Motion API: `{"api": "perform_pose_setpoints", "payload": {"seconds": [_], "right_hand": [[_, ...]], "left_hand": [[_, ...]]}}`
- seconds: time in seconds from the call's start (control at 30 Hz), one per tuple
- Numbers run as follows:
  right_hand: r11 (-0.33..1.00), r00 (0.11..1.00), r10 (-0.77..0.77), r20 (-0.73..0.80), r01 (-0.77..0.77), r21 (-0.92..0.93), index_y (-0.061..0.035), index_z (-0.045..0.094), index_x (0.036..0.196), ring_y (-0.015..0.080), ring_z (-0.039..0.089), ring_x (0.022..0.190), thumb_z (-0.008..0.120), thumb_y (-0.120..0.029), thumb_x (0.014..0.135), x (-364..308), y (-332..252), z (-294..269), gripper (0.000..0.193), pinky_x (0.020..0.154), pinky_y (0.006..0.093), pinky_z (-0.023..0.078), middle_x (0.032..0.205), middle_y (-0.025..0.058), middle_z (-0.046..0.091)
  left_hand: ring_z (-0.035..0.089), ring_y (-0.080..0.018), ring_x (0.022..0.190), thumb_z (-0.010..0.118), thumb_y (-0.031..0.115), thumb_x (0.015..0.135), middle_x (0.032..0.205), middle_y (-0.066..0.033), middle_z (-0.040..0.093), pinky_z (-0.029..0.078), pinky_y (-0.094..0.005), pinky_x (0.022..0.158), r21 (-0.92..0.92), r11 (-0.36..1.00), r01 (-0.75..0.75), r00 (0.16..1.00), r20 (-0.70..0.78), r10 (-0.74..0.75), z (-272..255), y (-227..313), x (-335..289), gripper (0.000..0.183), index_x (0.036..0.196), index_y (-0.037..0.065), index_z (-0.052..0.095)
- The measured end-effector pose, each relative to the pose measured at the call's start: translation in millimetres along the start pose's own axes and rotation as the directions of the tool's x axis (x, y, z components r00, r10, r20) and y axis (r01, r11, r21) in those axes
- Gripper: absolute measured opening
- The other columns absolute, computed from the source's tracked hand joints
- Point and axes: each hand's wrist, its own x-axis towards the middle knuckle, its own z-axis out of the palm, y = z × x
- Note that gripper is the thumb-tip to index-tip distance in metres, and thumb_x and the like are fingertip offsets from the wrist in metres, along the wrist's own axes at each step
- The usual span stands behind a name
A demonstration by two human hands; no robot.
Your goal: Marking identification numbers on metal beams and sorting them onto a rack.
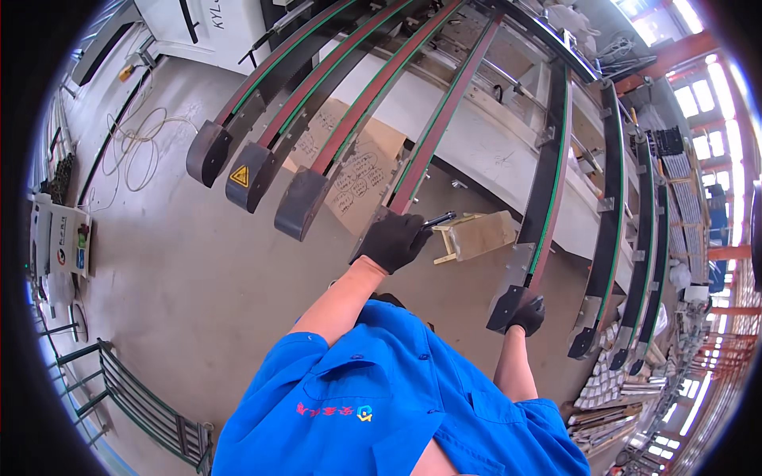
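Observation:
My left hand [393, 240], in a black glove, is closed at the near end of a conveyor arm [429, 127] with a reddish belt and green edging. Out of its thumb side sticks a slim dark hand tool [439, 220] with a shiny shaft; its exact kind is unclear. Farther right, my right hand [528, 315], also black-gloved, is closed around the side of the dark end cap [503, 308] of another conveyor arm [548, 190]. Part of its fingers is hidden behind that cap.
More belt arms with dark end caps [302, 205] reach toward me on both sides. Below them are a cardboard sheet [361, 170] with handwriting and a small wooden stool [480, 236]. A loose cable [147, 151] lies on the floor at left, near a green metal rack [143, 401].

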Motion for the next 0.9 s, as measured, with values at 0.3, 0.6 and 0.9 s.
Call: {"api": "perform_pose_setpoints", "payload": {"seconds": [0.3,0.6,0.9], "right_hand": [[0.999,0.999,-0.035,-0.033,0.034,-0.023,-0.0013,0.075,0.103,0.0463,0.071,0.094,0.055,-0.046,0.106,0.0,3.0,0.5,0.049,0.08,0.0526,0.054,0.1,0.0236,0.076],[0.998,0.999,0.008,-0.032,-0.01,-0.057,0.0003,0.076,0.103,0.045,0.072,0.092,0.057,-0.045,0.105,-2.5,-4.1,-2.7,0.049,0.08,0.0502,0.054,0.099,0.0249,0.076],[0.998,1.0,-0.028,-0.007,0.027,-0.051,0.0006,0.077,0.108,0.0449,0.072,0.097,0.056,-0.043,0.107,0.4,-0.3,-1.2,0.048,0.083,0.0509,0.054,0.103,0.0248,0.076]], "left_hand": [[0.067,-0.0308,0.069,0.074,0.03,0.095,0.077,-0.0098,0.064,0.052,-0.045,0.057,0.017,1.0,-0.011,1.0,-0.001,0.011,0.2,0.6,-0.3,0.024,0.097,0.011,0.061],[0.068,-0.031,0.07,0.076,0.03,0.093,0.077,-0.01,0.065,0.052,-0.0448,0.058,-0.017,1.0,-0.027,0.999,-0.019,0.026,1.6,-0.9,0.7,0.025,0.099,0.01,0.061],[0.068,-0.0311,0.07,0.075,0.03,0.094,0.076,-0.0102,0.065,0.052,-0.045,0.058,0.012,1.0,-0.005,1.0,-0.009,0.005,1.9,-1.5,-0.8,0.024,0.1,0.01,0.062]]}}
